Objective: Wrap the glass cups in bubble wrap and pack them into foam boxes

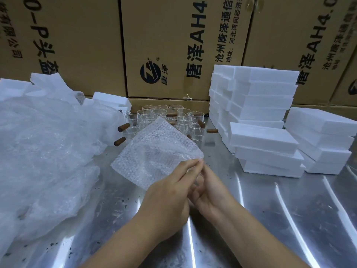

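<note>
I have both hands on one bubble wrap sheet (154,149) over the table (270,219). The left hand (170,192) and right hand (210,190) each have their grip pinched on its near right corner (two layers seem stuck together there). I'd rub that corner apart with the fingertips rather than tug. The glass cups (164,117) stand unwrapped just behind the sheet, with foam boxes (266,105) stacked to the right.

2 hands (168,192) (210,190); 1 bubble wrap sheet (154,147).
</note>
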